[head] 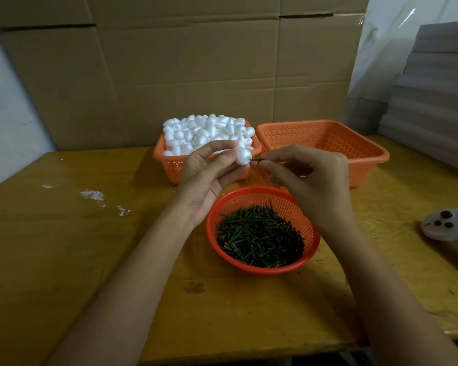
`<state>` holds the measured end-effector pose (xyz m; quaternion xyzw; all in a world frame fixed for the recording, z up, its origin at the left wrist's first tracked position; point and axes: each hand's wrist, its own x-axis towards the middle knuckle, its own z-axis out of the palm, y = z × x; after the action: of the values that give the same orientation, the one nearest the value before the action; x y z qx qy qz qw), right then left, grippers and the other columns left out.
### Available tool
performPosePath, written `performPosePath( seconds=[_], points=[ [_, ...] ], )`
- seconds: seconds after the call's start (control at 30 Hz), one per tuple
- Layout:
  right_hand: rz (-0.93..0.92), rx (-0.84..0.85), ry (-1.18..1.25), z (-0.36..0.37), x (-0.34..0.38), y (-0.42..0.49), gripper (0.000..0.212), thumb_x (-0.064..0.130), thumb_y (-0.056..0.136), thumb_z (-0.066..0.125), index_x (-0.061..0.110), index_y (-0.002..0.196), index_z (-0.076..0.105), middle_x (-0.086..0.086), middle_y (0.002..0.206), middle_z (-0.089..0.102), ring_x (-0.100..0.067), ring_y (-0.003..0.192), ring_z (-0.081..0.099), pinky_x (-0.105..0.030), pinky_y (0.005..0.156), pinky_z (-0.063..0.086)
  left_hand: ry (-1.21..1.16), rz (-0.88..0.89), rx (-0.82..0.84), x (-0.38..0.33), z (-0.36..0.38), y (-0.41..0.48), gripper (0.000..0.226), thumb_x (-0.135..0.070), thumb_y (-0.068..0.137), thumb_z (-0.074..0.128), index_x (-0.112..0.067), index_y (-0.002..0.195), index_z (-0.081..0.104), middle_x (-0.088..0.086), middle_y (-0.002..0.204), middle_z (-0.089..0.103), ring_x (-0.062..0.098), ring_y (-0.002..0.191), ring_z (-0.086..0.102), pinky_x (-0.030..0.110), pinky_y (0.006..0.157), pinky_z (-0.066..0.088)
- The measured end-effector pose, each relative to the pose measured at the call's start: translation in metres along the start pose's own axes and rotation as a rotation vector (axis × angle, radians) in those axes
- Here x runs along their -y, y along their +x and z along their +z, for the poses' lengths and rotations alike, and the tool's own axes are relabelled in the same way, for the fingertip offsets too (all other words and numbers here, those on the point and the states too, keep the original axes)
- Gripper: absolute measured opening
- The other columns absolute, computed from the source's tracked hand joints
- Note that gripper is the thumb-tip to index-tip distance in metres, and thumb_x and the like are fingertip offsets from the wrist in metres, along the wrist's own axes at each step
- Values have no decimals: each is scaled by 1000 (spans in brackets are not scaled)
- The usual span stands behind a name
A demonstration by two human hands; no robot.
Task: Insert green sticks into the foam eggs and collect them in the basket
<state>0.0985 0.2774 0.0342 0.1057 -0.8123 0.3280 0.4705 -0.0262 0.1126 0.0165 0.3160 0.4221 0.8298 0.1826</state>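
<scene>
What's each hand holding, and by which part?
Left hand grips a white foam egg by the side away from the stick, its near end bare. Right hand pinches a green stick at its rear end, free tip meeting the egg.

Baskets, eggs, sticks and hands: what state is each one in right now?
Left hand, holding one foam egg.
Foam egg, held up, stick tip at its end.
Right hand, pinching a green stick.
Egg basket, heaped full of eggs.
Right basket, looks empty.
Round basket, partly filled with sticks.
</scene>
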Motion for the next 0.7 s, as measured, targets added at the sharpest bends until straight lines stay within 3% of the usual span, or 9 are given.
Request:
performPosePath(
  seconds=[0.4,0.7],
  points=[
    [14,50,-64,3,-2,0,16,15,94,78,12,109,78,10,93,78,-1,76,74,-32,71,62,28,-12,39,1,1,0,13,-1,92,70,-13,95,71,13,99,74,21,98,75,31,86,61],
    [-19,36,-184,3,-1,-2,14,26,94,77,15,103,80,12,88,76,-3,75,71,-33,70,59,57,7,38,0,4,-2,16,2,87,73,-11,96,71,11,96,77,22,100,76,29,86,62]
  ],
)
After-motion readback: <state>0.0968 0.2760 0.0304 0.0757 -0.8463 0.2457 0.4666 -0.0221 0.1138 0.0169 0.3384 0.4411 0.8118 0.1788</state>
